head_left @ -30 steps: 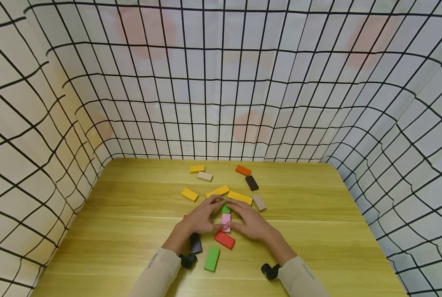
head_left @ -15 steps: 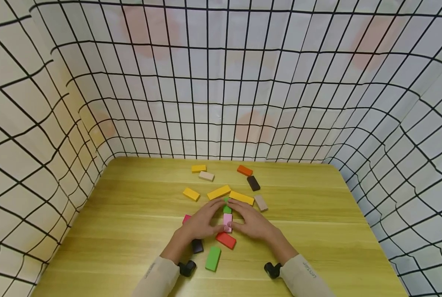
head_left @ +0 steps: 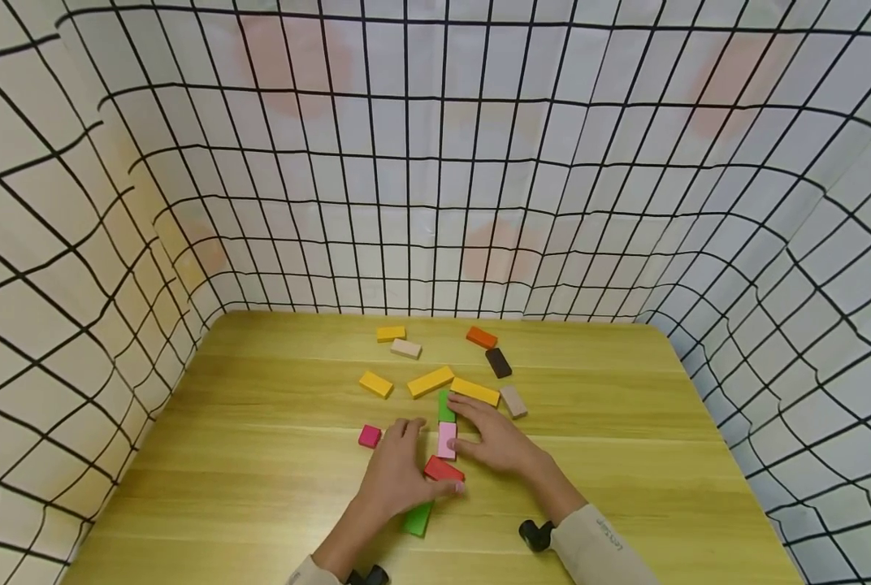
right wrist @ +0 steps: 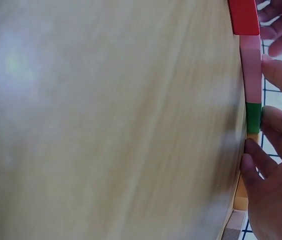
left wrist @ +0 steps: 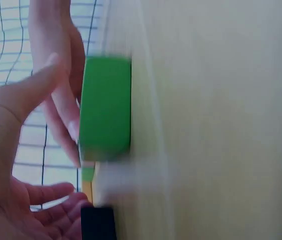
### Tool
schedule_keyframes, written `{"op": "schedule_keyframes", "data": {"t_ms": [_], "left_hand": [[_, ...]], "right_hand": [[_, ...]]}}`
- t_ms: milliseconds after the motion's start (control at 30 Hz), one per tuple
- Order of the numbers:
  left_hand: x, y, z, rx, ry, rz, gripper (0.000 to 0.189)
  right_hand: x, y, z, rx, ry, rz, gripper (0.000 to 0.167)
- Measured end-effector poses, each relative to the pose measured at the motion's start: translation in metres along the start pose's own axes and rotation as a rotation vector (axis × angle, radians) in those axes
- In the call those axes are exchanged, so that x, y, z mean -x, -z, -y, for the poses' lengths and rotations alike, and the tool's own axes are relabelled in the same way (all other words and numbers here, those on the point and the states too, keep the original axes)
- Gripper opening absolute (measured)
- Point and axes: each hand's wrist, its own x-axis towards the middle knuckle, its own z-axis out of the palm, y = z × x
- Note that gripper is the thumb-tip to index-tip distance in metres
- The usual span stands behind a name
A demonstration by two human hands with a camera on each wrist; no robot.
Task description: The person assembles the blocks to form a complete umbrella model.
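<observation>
My left hand (head_left: 395, 479) hovers by the red block (head_left: 443, 469), thumb stretched along its near side and fingers spread beyond its left end. In the left wrist view a green block (left wrist: 106, 107) stands large in front, and a dark block (left wrist: 98, 223) sits below the loosely bent fingers; the left hand covers the dark one in the head view. My right hand (head_left: 497, 435) rests with its thumb at the pink block (head_left: 446, 440) and fingertips at a small green block (head_left: 446, 406). Pink and green lie end to end in a line.
Two yellow blocks (head_left: 431, 382) angle out from the line's far end. Around lie a crimson block (head_left: 370, 436), an orange block (head_left: 482, 337), a dark brown block (head_left: 498, 362) and several pale or yellow ones. Black wire mesh (head_left: 435, 203) rises behind the wooden table (head_left: 260, 479).
My left hand has drawn back from the pink and green blocks toward the red block, uncovering the crimson block and hiding the dark one. The right hand stays in place.
</observation>
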Motion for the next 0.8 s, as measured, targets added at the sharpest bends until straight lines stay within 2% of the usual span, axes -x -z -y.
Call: {"op": "schedule_keyframes", "data": {"t_ms": [133,300,467,633,800], "left_hand": [[0.004,-0.007,-0.005,0.008,0.001,0.013,0.098],[0.006,-0.012,-0.007,0.070,-0.025,0.034,0.077],[0.009,-0.013,-0.005,0.136,-0.053,0.051,0.066],[0.012,-0.008,0.004,0.192,-0.078,0.085,0.064],[0.016,0.000,0.012,0.139,-0.116,0.091,0.069]], "right_hand": [[0.000,0.000,0.000,0.006,-0.008,-0.004,0.069],[-0.001,0.001,0.000,-0.008,-0.019,-0.005,0.068],[-0.002,0.000,-0.002,-0.021,-0.020,-0.004,0.068],[-0.003,-0.002,-0.005,-0.030,-0.030,-0.004,0.068],[-0.003,-0.002,-0.004,-0.047,-0.035,-0.005,0.068]]}}
